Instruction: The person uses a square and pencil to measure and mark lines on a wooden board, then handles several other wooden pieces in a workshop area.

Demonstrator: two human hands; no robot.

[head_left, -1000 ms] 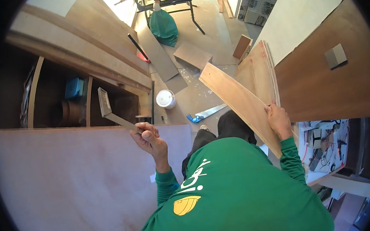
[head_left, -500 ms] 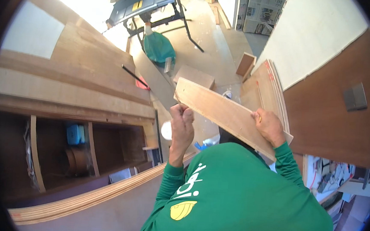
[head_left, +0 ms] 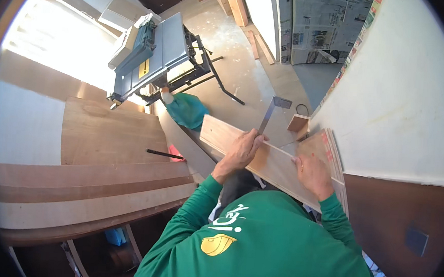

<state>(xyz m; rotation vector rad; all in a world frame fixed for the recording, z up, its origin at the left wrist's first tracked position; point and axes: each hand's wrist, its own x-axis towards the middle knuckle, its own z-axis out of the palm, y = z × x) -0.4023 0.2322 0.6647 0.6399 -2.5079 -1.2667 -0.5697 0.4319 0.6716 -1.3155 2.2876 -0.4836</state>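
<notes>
A long, flat wooden board (head_left: 276,165) lies slantwise in front of my body, its left end pointing away from me. My left hand (head_left: 239,152) reaches over the board's middle and is closed on an L-shaped metal try square (head_left: 267,116). The square's blade rises past the board's far edge, and its short arm points right. My right hand (head_left: 313,176) is closed round the far edge of the board towards its right end, thumb on top. The fingers beneath the board are hidden.
A table saw (head_left: 158,57) on folding legs stands ahead on the left, with a green dust bag (head_left: 187,110) below. Plywood panels (head_left: 329,151) and a small wooden piece (head_left: 298,124) are on the right, beside a white wall panel (head_left: 389,109). Open cabinet compartments (head_left: 95,253) are at lower left.
My left hand has moved right, from the board's left end to over its middle, and the square now shows broadside. The view has swung left, showing more of the table saw.
</notes>
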